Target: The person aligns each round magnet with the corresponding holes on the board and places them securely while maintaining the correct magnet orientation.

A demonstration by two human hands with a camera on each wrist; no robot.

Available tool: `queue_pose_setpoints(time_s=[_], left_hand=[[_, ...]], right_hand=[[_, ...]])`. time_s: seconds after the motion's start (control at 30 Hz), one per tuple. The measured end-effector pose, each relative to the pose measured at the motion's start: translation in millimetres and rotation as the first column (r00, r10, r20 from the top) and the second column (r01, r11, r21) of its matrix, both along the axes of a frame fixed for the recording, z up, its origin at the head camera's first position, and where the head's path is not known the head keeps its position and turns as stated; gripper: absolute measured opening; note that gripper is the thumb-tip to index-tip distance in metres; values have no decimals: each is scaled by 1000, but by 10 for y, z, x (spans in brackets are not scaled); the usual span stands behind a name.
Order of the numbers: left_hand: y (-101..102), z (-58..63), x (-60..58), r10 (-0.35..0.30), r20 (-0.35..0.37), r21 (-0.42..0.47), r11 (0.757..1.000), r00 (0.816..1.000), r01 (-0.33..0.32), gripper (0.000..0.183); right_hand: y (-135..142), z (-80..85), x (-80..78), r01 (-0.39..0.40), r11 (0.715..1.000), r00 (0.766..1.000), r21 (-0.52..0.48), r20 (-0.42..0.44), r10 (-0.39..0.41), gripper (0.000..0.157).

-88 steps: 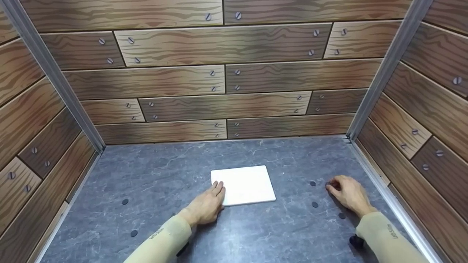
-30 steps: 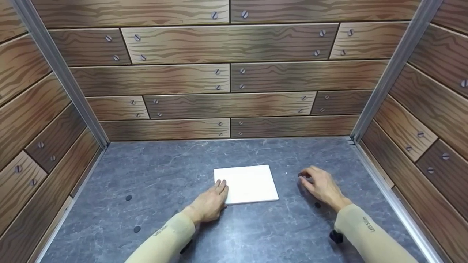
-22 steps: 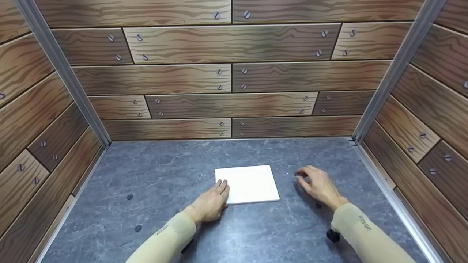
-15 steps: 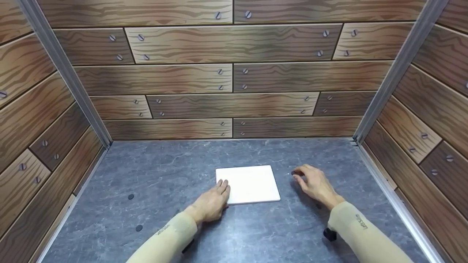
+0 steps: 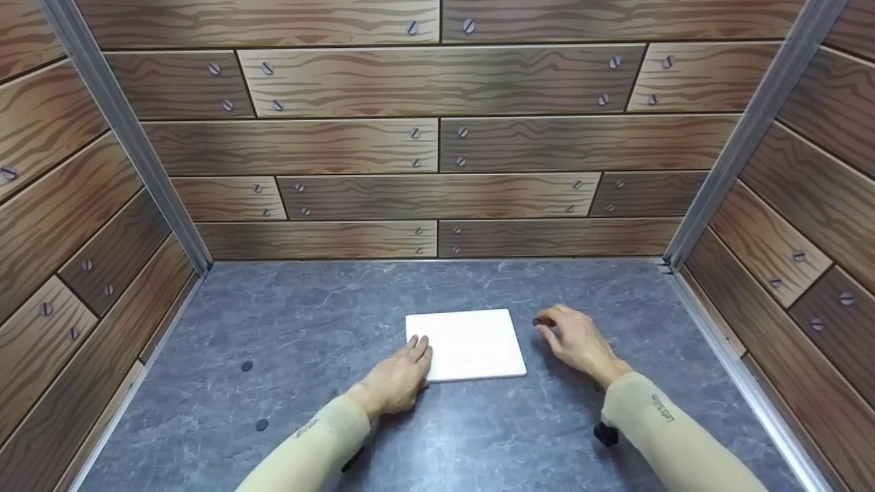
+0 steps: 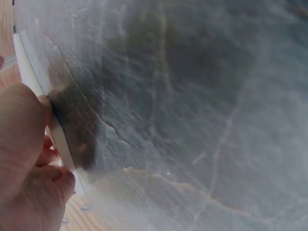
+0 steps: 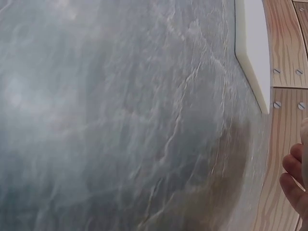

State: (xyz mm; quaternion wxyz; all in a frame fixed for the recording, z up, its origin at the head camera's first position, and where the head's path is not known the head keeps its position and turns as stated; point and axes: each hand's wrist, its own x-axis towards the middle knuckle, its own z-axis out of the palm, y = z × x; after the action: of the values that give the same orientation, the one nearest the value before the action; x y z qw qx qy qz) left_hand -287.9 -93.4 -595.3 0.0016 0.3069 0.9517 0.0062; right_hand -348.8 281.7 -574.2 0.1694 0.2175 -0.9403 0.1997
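A thin white rectangular board (image 5: 472, 345) lies flat on the grey marbled tabletop. My left hand (image 5: 396, 379) rests on its left edge, fingers lying on top; in the left wrist view the thumb (image 6: 45, 108) touches the board's side edge. To the right of the board, apart from it, my right hand (image 5: 574, 342) pinches a small black disc (image 5: 536, 321) between thumb and forefinger, just above the table. The right wrist view shows the board's corner (image 7: 252, 53) and a few curled fingers (image 7: 292, 173); the disc is out of that view.
Two black discs (image 5: 247, 366) lie on the table (image 5: 328, 301) left of my left forearm. Wood-patterned walls (image 5: 355, 150) close in the back and both sides, with metal strips at the corners. My right forearm covers part of the table on the right.
My right hand has moved left toward the board with the pinched disc. Discs seen earlier on the right are now behind my right arm. My left hand has stayed on the board.
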Motion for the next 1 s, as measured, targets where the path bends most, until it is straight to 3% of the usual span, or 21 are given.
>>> queue_pose_setpoints(time_s=[0.33,0.63,1.0], left_hand=[[11,-8,-11,11,28,-6,1000,1000,-10,62],[-18,-35,-32,-22,-23,-8,1000,999,22,62],[-15,-23,-20,-9,-4,12,1000,1000,9,62]], right_hand=[[-248,33,-56,-81,993,995,87,67,75,19],[-529,-5,-104,-196,973,981,119,16,195,12],[-791,26,-152,-200,967,975,156,133,180,17]])
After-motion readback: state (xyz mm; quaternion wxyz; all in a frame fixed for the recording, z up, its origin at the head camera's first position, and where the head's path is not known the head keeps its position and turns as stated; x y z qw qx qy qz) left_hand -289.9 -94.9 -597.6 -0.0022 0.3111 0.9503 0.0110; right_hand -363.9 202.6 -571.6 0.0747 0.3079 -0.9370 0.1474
